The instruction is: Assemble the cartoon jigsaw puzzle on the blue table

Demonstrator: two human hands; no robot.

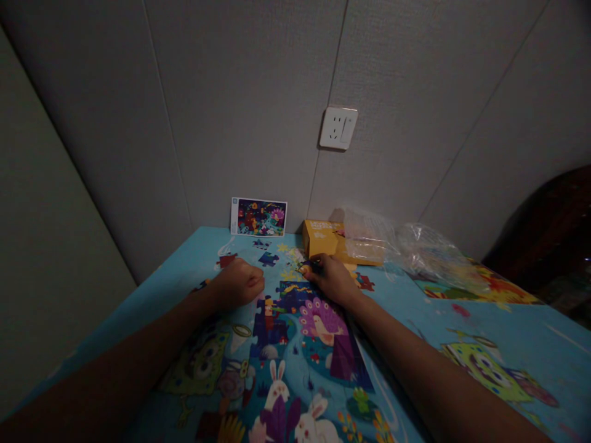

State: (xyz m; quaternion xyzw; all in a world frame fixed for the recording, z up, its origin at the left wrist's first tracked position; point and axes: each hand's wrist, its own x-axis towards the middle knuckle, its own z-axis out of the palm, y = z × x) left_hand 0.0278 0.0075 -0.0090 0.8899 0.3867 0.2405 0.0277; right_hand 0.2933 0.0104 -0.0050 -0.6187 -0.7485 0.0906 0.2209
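Note:
A partly joined jigsaw puzzle (295, 344) lies on the table, showing a pink peacock, white rabbits and a frog. Left of its upper edge my left hand (236, 284) rests as a closed fist; nothing shows sticking out of it. Past the puzzle's top edge, my right hand (333, 280) has its fingers pinched on a small dark puzzle piece with some yellow (305, 269), partly covered by the fingers. Loose blue pieces (268, 259) lie between the hands and the wall. A red piece (226, 261) sits behind my left fist.
A picture card (259, 218) leans on the wall. The yellow box (323, 239) lies behind my right hand, with clear plastic bags (415, 243) beside it. More loose pieces (366, 283) lie right of that hand. The blue cartoon-print tablecloth (397, 369) covers the table; a socket (338, 128) is on the wall.

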